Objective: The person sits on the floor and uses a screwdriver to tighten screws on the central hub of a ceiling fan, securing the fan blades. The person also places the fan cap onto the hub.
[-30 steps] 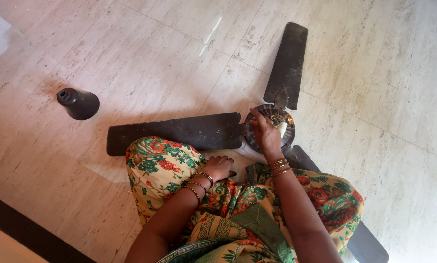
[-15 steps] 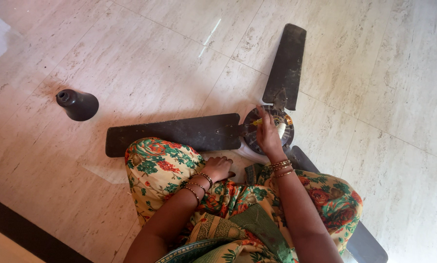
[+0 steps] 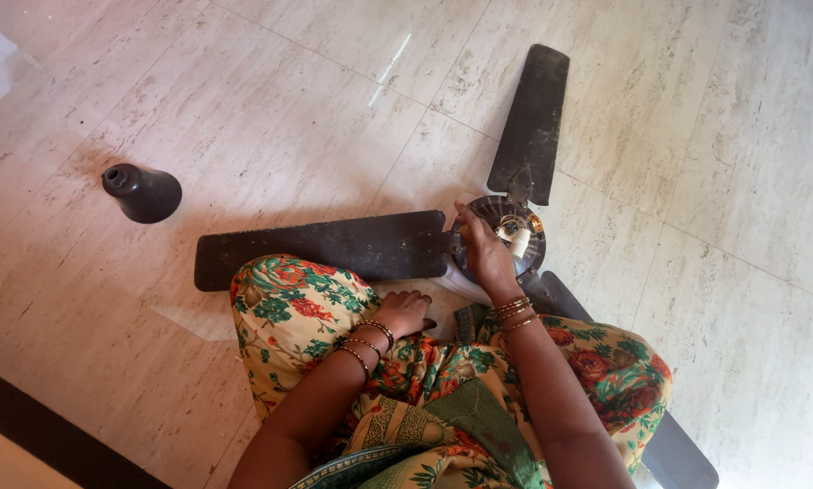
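Head view. A dark ceiling fan lies flat on the pale marble floor (image 3: 271,118), its round motor hub (image 3: 513,231) just right of centre. The right hand (image 3: 486,249) rests on the hub's left half with the fingers curled down onto it; whether they pinch anything small there cannot be told, since the palm hides most of the hub's middle. A whitish part and a brass-coloured bit show at the hub's 3 o'clock side, too small to make out.

Three blades leave the hub. One blade (image 3: 533,118) points to 12 o'clock and is fully visible. The second blade (image 3: 320,249) runs to 9 o'clock, its lower edge covered by the flowered knee. The third blade (image 3: 674,453) heads to 5 o'clock, mostly hidden under the person's leg and cut off by the bottom edge.

The left hand (image 3: 406,312) lies loosely closed on the lap of the flowered cloth (image 3: 289,308), just below the 9 o'clock blade, gripping nothing that can be seen. Both wrists carry bangles.

Well apart at 9 o'clock, a dark bell-shaped fan cover (image 3: 142,192) lies tipped on the floor. A dark strip crosses the bottom left corner.
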